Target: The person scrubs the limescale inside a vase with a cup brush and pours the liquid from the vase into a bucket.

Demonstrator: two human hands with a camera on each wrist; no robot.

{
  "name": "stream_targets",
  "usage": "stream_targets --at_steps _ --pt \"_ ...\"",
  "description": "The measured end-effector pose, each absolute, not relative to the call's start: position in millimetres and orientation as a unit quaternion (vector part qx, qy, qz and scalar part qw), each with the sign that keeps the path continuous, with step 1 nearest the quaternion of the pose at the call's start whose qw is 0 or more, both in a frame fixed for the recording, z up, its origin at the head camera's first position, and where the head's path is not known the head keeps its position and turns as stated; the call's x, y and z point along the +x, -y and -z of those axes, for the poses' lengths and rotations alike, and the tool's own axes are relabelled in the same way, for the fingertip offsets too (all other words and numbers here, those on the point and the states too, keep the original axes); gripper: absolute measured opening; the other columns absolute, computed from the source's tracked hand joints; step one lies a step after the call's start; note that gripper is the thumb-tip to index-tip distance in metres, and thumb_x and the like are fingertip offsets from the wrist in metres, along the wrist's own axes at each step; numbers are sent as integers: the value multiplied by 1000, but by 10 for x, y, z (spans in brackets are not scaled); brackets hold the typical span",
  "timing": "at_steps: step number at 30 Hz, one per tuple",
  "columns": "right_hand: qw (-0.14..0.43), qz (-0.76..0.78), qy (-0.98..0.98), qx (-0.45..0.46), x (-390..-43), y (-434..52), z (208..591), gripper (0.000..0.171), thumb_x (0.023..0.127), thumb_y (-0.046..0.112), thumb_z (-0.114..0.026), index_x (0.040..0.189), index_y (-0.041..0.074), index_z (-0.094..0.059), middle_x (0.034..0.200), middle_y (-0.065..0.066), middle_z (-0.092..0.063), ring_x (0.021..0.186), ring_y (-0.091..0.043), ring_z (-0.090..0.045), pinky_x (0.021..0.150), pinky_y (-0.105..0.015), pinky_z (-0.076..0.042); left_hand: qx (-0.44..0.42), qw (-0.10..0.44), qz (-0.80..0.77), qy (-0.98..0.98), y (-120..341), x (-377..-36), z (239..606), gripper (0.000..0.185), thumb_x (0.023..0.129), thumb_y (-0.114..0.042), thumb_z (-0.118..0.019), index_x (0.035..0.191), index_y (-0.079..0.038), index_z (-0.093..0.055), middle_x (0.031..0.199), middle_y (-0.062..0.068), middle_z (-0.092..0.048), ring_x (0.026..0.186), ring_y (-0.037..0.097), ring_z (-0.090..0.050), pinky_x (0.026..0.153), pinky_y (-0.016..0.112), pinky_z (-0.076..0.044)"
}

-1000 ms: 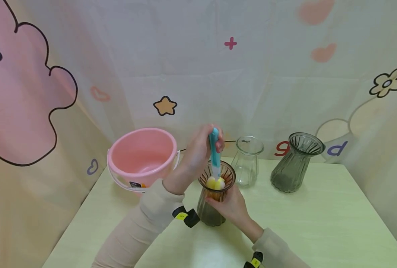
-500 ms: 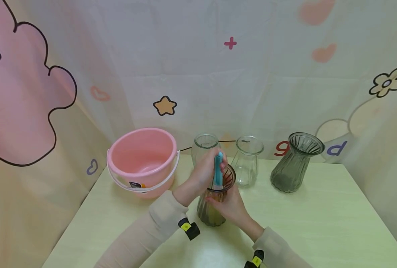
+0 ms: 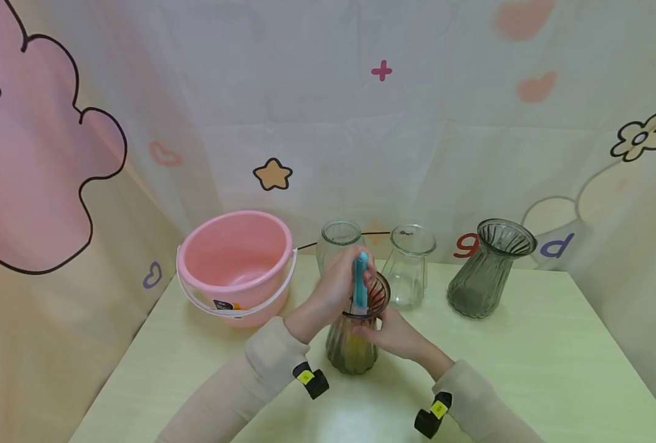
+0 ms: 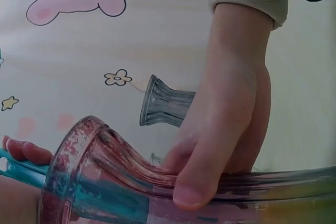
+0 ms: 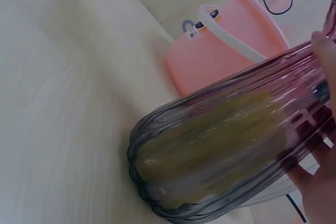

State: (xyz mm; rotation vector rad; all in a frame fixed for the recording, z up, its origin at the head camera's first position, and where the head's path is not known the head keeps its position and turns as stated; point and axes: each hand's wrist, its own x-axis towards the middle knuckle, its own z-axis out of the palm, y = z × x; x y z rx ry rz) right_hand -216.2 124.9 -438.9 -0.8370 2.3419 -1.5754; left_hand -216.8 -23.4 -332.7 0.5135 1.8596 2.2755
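My left hand (image 3: 335,284) grips the teal handle of a sponge bottle brush (image 3: 360,282) from above. The brush stands down inside a ribbed glass vase (image 3: 350,355), brownish at its flared rim and grey toward the base. Through the glass in the right wrist view, the yellow and white sponge head (image 5: 210,135) fills the lower part. My right hand (image 3: 399,335) holds the vase around its neck from the right, its thumb (image 4: 190,191) lying along the glass in the left wrist view. In the head view the vase stands upright on the table (image 3: 516,375).
A pink bucket (image 3: 236,249) with a white handle stands at the left. Behind the hands are two clear glass vases, one (image 3: 341,232) partly hidden by the left hand, the other (image 3: 408,271) beside it. A grey ribbed vase (image 3: 485,271) stands farther right. A patterned curtain (image 3: 328,135) hangs behind.
My left hand has pushed the brush down, so its sponge head went from the vase's mouth into the lower body. My right hand has shifted slightly on the neck.
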Motion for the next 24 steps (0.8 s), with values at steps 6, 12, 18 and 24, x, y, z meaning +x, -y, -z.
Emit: stream_targets --at_steps 6,12,18,24 --pt "28 525 -802 -283 -2165 -1224 4517 49 82 18 -69 125 17 -45 115 1 -55 104 -14 -53 92 -34 -43 186 77 -764 -613 238 -2119 3213 30 92 -18 -29 70 -7 -46 63 1 -42 59 15 -40 58 27 -36" --pt "-13 520 -820 -239 -2136 -1150 4512 62 76 15 -75 128 15 -41 121 -3 -54 111 -18 -51 96 -42 -41 214 53 -767 -603 268 -2078 2817 33 95 -17 -27 69 -6 -45 63 1 -41 61 16 -39 62 28 -35" --pt "-30 525 -824 -211 -2139 -1093 4507 68 73 12 -77 129 8 -38 122 -11 -53 109 -25 -52 94 -47 -42 229 28 -768 -598 306 -2075 2516 33 95 -18 -26 70 -7 -44 62 1 -40 61 17 -38 63 28 -35" --pt "-39 523 -831 -187 -2111 -1065 4510 72 71 22 -80 129 14 -37 119 -3 -54 105 -17 -54 90 -36 -46 233 19 -770 -593 300 -2063 2483 32 94 -16 -27 70 -7 -45 62 1 -41 61 17 -39 62 28 -36"
